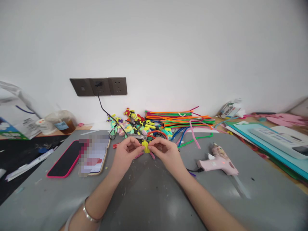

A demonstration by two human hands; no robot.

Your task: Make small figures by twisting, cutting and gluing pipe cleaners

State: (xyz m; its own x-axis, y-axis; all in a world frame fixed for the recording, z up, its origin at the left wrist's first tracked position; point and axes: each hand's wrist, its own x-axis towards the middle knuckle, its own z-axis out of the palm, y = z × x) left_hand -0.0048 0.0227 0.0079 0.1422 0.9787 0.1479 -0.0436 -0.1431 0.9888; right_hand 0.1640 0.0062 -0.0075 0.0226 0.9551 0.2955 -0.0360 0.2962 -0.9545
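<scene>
Between my two hands, above the grey mat, is a small yellow fuzzy piece that looks like bent pipe cleaner. My left hand pinches its left side with thumb and fingers. On the other side my right hand pinches it too. Just behind the fingers lie scissors with red-orange handles. Short pink pipe cleaner bits show on the mat below the yellow piece. Its finer shape is too small to make out.
A pink glue gun with a glue stick rests at right. Two phones, one red-edged and one lit, lie left. Pipe cleaner bundles and small finished figures line the wall. A drink cup stands far left.
</scene>
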